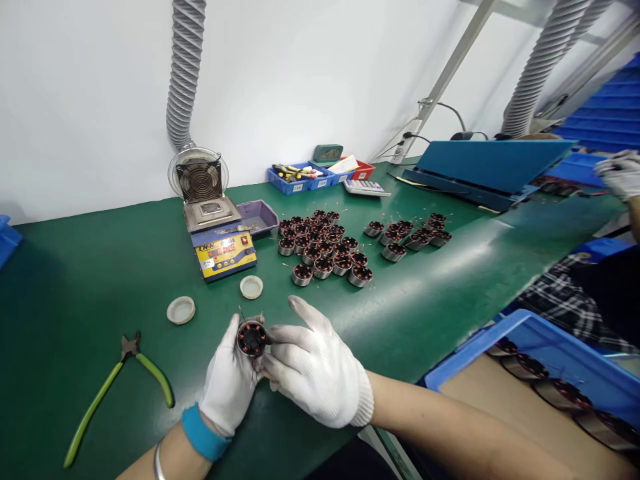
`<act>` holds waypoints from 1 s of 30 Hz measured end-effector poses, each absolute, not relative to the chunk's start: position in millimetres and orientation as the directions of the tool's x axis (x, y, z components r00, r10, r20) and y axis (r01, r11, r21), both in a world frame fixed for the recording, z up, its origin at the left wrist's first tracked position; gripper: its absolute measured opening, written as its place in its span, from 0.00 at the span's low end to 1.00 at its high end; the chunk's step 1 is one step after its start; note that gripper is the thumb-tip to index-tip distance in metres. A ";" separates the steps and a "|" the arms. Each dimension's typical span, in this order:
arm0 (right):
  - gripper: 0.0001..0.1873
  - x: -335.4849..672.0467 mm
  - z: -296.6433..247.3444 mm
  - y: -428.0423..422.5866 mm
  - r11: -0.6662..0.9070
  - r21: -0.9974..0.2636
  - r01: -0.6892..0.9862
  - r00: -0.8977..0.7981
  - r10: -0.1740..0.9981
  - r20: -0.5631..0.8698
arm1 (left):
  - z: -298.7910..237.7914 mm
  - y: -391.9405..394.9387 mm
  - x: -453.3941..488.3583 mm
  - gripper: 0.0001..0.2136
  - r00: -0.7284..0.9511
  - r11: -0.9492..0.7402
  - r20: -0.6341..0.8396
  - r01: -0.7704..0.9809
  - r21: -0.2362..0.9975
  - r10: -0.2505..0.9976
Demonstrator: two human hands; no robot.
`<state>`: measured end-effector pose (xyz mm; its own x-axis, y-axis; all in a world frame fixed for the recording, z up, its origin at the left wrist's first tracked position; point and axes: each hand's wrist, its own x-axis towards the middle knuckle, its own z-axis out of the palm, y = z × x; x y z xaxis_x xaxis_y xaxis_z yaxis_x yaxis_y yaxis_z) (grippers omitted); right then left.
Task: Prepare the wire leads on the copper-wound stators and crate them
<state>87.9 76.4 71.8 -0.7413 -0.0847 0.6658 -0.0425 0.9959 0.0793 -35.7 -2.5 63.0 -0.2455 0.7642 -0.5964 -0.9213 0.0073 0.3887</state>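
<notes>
Both my hands wear white knit gloves and meet over the near edge of the green mat [100,267]. My left hand [227,383] is closed around a small round motor stator [251,338] with red-brown copper windings, held with its face up. My right hand [315,370] touches the same stator from the right, thumb and fingers pinching at its side, index finger stretched out. A group of several like stators [323,247] stands on the mat behind my hands, and a smaller group [407,235] lies further right.
Green-handled cutters [120,387] lie at the left. Two white lids [181,310] [251,287] sit near a solder pot station [220,240] with a fan. Blue bins [300,179] line the back. A blue crate [530,347] stands at right. Another person's gloved hand [620,173] shows far right.
</notes>
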 end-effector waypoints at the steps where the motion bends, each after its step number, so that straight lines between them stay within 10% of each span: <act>1: 0.06 88.3 73.8 77.5 0.998 0.060 -0.033 -0.753 -0.065 0.654 | 61.7 -3.0 -37.2 0.15 -0.235 0.009 -0.588 -0.924 0.382 0.774; 9: 0.03 82.2 79.0 105.1 0.928 -0.372 0.016 -0.706 0.274 0.653 | 59.5 -9.4 -47.9 0.08 -0.230 -0.036 -0.423 -0.907 0.419 0.877; 16: 0.04 83.5 88.6 101.7 0.573 -0.728 0.375 -0.788 0.611 0.075 | 60.1 -8.6 -44.8 0.07 -0.366 -0.100 -0.477 -0.863 0.496 0.799; 24: 0.11 91.2 90.8 105.1 0.468 -0.782 0.412 -0.849 0.509 -0.143 | 59.9 -10.0 -43.2 0.08 -0.483 -0.171 -0.439 -0.796 0.581 0.757; 30: 0.07 87.5 83.6 100.6 0.515 -0.805 0.294 -0.839 0.543 0.041 | 61.2 -10.8 -42.2 0.08 -0.483 -0.159 -0.443 -0.791 0.590 0.755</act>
<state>87.5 100.6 83.6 -0.8386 0.5432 0.0407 0.2944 0.5148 -0.8052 -42.2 -10.8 61.2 -0.4826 0.7554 -0.4433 -0.7913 -0.1592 0.5903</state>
